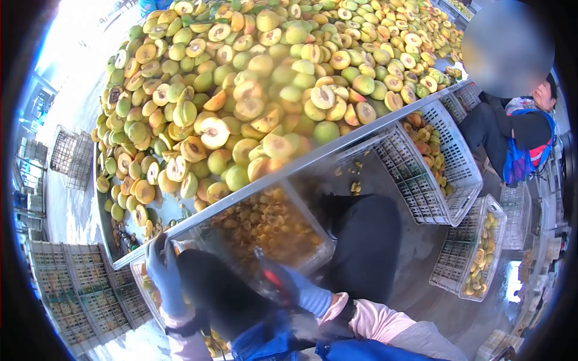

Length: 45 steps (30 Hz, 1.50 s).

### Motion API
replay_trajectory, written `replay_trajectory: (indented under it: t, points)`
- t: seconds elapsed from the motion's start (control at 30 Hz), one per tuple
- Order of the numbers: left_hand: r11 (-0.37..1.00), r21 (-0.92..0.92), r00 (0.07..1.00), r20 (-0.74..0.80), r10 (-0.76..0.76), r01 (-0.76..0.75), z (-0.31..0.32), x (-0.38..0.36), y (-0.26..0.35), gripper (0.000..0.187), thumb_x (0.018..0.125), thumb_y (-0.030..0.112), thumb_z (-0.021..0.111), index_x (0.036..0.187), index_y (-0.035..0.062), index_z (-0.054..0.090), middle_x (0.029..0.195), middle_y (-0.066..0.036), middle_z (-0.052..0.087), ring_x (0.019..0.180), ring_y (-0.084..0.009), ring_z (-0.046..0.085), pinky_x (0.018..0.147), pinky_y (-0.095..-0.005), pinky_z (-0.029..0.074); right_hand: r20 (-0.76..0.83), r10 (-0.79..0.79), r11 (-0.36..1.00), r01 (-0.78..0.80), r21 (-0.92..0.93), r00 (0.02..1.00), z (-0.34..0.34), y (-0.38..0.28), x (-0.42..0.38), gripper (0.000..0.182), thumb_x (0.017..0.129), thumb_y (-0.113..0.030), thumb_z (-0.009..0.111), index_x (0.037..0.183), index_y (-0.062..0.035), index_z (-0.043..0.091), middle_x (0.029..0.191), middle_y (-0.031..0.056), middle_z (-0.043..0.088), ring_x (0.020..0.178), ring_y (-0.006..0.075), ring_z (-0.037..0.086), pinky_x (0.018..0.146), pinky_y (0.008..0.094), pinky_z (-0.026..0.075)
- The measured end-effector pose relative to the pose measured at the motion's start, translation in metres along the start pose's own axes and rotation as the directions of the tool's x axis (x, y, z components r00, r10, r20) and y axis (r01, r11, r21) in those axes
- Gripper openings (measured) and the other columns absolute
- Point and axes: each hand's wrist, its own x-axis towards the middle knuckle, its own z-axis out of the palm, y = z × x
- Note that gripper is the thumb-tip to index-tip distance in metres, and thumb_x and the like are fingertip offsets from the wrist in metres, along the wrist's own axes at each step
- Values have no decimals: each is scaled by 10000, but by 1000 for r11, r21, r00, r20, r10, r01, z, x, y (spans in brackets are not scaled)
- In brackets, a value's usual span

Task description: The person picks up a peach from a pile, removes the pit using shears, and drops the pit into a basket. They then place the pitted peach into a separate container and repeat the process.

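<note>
Nearest the camera, a pink sleeve (373,322) over blue cloth leads to the right hand (289,286), gloved in blue and blurred; its grip is closed around a small red-handled tool (272,278), held above the dark trousers. The left hand (161,271), in a grey-blue glove, sits just under the metal rim of the desk (313,157); whether its grip holds anything I cannot tell. A grey plastic crate of halved yellow fruit (265,225) stands between the knees. The desk carries a big heap of green-yellow peaches, whole and halved (241,90). To the right, white slatted crates (433,174) and a seated person (518,132).
</note>
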Motion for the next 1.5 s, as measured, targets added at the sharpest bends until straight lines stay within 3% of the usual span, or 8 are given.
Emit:
replay_trajectory:
  t: [0.07, 0.57, 0.9, 1.03, 1.17, 1.27, 1.37, 1.5]
  points:
    - [993, -104, 992, 103, 72, -61, 22, 39, 48, 291, 851, 127, 630, 1112, 4, 597, 967, -147, 622, 859, -258, 606, 772, -346, 479, -267, -73, 994, 92, 57, 961, -5, 11, 11, 358, 896, -479, 542, 872, -122, 548, 678, -29, 486, 567, 74, 490, 437, 209, 360]
    - [878, -52, 866, 144, 478, -476, 137, 183, 85, 570, 731, 47, 676, 1272, 96, 501, 1157, -168, 518, 1053, -356, 539, 884, -409, 457, 63, -424, 894, 428, -133, 904, -43, 20, 30, 377, 913, -473, 519, 994, -112, 592, 604, -29, 546, 419, 85, 487, 343, 243, 347]
    - [801, -233, 784, 184, 593, -551, 66, -13, 137, 639, 621, 17, 659, 1241, 62, 511, 1206, -247, 470, 1058, -443, 521, 864, -459, 457, -17, -601, 786, 587, -195, 799, 9, -43, -39, 457, 917, -318, 590, 1268, -44, 488, 998, -18, 585, 764, 41, 514, 625, 178, 412]
    - [804, -201, 788, 172, 591, -559, 64, -58, 126, 516, 824, 298, 626, 1280, 87, 507, 1268, -248, 463, 1076, -438, 543, 817, -422, 520, -43, -670, 720, 634, -283, 741, 10, -29, -27, 481, 887, -339, 630, 1244, -41, 505, 956, -16, 588, 748, 33, 512, 626, 181, 414]
    - [702, -707, 897, 253, 363, -84, 73, -71, 96, 674, 700, 54, 596, 1337, -19, 386, 1294, -197, 431, 1105, -338, 531, 983, -400, 408, -16, -658, 684, 589, -431, 753, -9, -31, -23, 530, 835, -384, 667, 1228, -58, 524, 713, -27, 566, 444, 44, 465, 386, 178, 348]
    - [92, -894, 899, 437, -38, 438, 80, -72, 84, 588, 888, 260, 527, 1364, -33, 343, 1213, -162, 539, 1091, -263, 542, 966, -370, 422, -19, -616, 636, 482, -602, 788, 5, -47, -52, 450, 806, -356, 713, 1119, -56, 592, 655, -33, 551, 508, 24, 463, 442, 177, 362]
    - [818, -566, 888, 422, 181, 102, 49, -65, 115, 597, 770, 213, 718, 1251, -40, 471, 1052, -109, 629, 953, -194, 600, 871, -326, 472, 32, -621, 629, 523, -575, 783, 7, -40, -46, 418, 779, -270, 740, 1099, -29, 619, 888, 19, 646, 762, 60, 557, 667, 214, 466]
    - [449, -679, 729, 679, 85, 581, 45, -65, 106, 389, 886, 217, 553, 1206, -3, 529, 1031, -100, 633, 913, -181, 619, 801, -302, 492, 2, -586, 679, 492, -545, 810, 20, -37, -49, 372, 819, -208, 705, 1111, -4, 599, 942, 25, 641, 823, 70, 575, 742, 219, 481]
